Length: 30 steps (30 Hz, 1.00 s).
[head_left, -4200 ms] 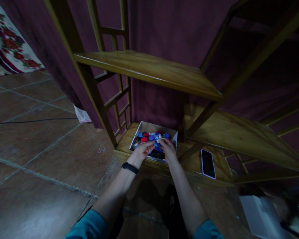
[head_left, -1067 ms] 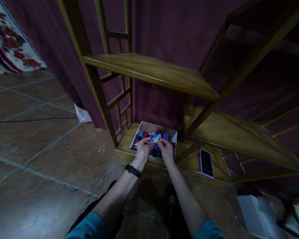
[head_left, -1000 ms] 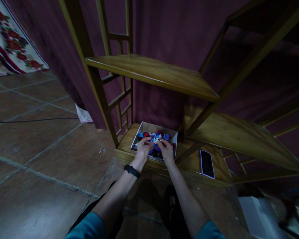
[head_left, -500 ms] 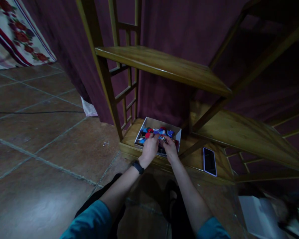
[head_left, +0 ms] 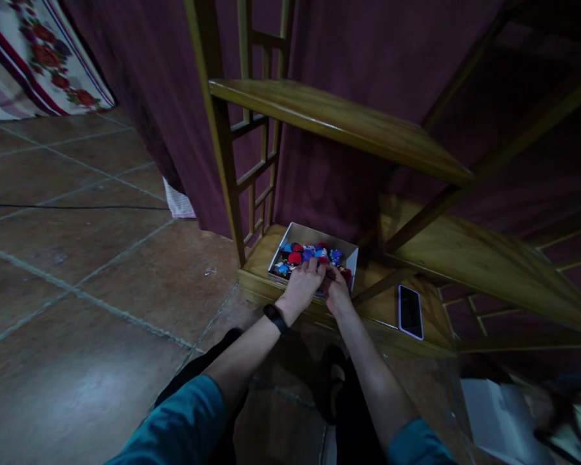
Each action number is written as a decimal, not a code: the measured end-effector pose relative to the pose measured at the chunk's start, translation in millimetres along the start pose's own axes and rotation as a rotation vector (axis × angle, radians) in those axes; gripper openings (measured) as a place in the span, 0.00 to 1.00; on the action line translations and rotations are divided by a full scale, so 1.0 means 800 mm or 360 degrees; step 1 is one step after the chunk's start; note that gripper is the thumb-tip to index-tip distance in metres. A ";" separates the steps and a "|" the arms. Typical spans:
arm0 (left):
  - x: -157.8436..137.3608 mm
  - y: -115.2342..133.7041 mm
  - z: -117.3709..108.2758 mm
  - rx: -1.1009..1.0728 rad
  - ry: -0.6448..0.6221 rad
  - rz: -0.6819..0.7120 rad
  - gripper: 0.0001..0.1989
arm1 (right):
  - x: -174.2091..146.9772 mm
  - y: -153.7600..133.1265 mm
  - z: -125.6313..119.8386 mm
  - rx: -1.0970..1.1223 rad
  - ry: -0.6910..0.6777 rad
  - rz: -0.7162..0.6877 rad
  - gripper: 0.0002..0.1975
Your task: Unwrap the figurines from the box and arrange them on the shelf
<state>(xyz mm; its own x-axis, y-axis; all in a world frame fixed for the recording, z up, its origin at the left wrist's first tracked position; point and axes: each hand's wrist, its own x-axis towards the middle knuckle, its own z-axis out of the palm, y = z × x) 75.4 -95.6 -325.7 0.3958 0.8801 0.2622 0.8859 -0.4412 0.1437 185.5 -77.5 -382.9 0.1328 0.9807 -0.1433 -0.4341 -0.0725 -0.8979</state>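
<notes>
Dim room, brown tiled floor [head_left: 116,271], purple curtain [head_left: 368,51] behind a wooden shelf unit [head_left: 339,116]. Open shallow box [head_left: 353,263] sits on the bottom shelf [head_left: 264,255], left part, near the front edge. Inside: small colourful pieces [head_left: 295,258], mostly red, blue and purple, crowded together, figure-like but too small to be sure.

Left hand [head_left: 306,282], dark wristband [head_left: 274,318] on that arm, and right hand [head_left: 336,287] meet over the near right part of the box. Grip narrow on both, fingers bent and close together; red shows at the fingertips, but can't tell from here if a piece is actually held.

Risks: pieces look tightly packed, so pulling on one could drag or topple its neighbours, or pop one over the low near wall. Box is close to the shelf edge; a tug toward the person could slide it off. Poor light and covering fingers could cause a missed pinch. Phone [head_left: 410,312] lies to the right on the same shelf, and a careless right forearm could knock it.

Writing: none readable, no brand made out; phone screen dark.
</notes>
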 end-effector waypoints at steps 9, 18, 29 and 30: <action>-0.011 0.008 0.005 0.0034 0.0088 0.0131 0.14 | -0.013 0.011 -0.014 0.0040 0.0013 -0.0066 0.14; -0.021 0.013 0.000 0.0002 0.0037 0.0187 0.14 | -0.028 0.009 -0.015 0.0080 0.0038 -0.0076 0.14; -0.026 0.003 -0.005 -0.0138 -0.0014 0.0026 0.17 | -0.038 -0.004 0.002 -0.0090 0.0058 -0.0081 0.14; -0.026 -0.001 -0.004 -0.0220 -0.0027 -0.0033 0.17 | -0.038 -0.004 0.003 -0.0131 0.0036 -0.0087 0.15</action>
<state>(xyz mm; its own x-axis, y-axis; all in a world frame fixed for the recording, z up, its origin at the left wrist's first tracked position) 66.0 -113.9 -328.1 0.3826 0.8917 0.2417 0.8526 -0.4415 0.2795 180.6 -106.7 -374.4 0.1747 0.9794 -0.1016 -0.3512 -0.0344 -0.9357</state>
